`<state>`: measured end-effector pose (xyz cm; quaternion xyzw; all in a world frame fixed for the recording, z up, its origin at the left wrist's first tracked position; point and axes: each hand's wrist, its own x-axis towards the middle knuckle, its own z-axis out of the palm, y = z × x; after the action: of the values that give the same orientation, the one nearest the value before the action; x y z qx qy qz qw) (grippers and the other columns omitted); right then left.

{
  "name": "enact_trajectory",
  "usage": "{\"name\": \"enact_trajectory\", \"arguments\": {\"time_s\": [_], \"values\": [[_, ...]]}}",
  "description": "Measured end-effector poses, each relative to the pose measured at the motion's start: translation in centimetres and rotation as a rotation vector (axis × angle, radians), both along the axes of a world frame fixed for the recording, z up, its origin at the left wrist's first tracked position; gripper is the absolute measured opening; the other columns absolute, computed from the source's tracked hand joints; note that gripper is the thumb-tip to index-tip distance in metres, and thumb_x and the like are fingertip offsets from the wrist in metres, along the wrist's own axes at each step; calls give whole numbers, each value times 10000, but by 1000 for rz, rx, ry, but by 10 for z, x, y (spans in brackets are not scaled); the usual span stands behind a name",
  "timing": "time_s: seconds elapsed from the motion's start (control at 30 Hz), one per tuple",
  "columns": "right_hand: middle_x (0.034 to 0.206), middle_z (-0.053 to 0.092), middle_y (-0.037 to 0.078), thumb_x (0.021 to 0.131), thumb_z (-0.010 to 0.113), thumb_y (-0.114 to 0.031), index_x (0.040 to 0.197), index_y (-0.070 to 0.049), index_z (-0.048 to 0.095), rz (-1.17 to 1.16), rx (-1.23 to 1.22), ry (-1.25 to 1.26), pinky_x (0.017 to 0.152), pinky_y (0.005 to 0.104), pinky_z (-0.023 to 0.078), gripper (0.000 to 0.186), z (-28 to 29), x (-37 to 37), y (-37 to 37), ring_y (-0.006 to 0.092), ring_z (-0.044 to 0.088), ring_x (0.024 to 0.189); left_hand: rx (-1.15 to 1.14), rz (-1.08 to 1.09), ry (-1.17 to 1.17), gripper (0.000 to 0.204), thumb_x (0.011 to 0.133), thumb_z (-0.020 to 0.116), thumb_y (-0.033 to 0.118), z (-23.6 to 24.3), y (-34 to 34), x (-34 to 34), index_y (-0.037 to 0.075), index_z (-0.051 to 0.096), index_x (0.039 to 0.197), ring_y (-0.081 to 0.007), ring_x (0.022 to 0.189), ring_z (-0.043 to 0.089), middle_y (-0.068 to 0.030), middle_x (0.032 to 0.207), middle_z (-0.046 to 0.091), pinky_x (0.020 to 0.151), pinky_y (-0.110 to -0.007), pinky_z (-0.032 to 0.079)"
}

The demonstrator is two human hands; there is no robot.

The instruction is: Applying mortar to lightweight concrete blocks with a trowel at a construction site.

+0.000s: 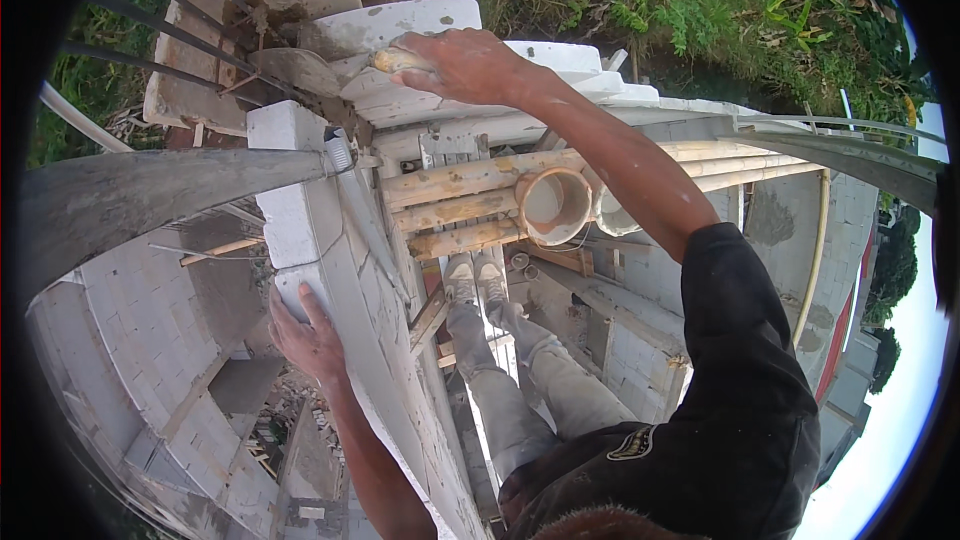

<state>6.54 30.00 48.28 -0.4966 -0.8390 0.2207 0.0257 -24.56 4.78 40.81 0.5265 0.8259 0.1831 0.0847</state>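
My left hand [308, 335] rests on the edge of a white block wall [375, 380], its fingers apart and laid over the top of a block [304, 287]. Farther forward, my right hand [462, 65] is closed round a short, rounded, yellowish handle [402, 61], which looks wooden. The working end of that tool cannot be made out clearly. Just under this hand lie pale blocks [405, 20] with grey mortar smears. Another white block [287, 127] stands on the wall, beyond my left hand.
A mortar-stained bucket [553, 205] stands by bamboo poles [460, 210], with a second bucket [612, 215] partly behind my right arm. My shoes [475, 280] are on a narrow plank, high above the ground. Dark steel bars [165, 25] jut out at the far left. A grey beam [170, 195] crosses the left.
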Motion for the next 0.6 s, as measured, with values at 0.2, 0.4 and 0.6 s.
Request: {"name": "enact_trajectory", "arguments": {"time_s": [0.2, 0.4, 0.6], "values": [[898, 677, 234, 984, 472, -469, 1251, -54, 516, -20, -117, -56, 795, 526, 505, 496, -56, -2, -9, 420, 653, 901, -18, 4, -33, 542, 975, 528, 388, 4, 1, 3, -32, 524, 1317, -379, 1135, 570, -225, 1233, 616, 1011, -461, 376], [850, 681, 233, 994, 460, -467, 1301, -87, 487, -140, -128, -4, 820, 534, 504, 490, -47, 1, -27, 422, 663, 864, 9, -1, 45, 548, 978, 514, 432, 0, -5, -1, 14, 524, 1332, -371, 1019, 585, -202, 1205, 629, 952, -468, 411], [740, 655, 230, 986, 472, -510, 1306, -74, 493, -50, 134, 130, 692, 511, 519, 541, -106, -8, -9, 407, 658, 722, 26, -22, 33, 544, 983, 508, 418, -2, 0, 1, 3, 521, 1334, -375, 1064, 579, -205, 1209, 626, 969, -463, 406]]}}
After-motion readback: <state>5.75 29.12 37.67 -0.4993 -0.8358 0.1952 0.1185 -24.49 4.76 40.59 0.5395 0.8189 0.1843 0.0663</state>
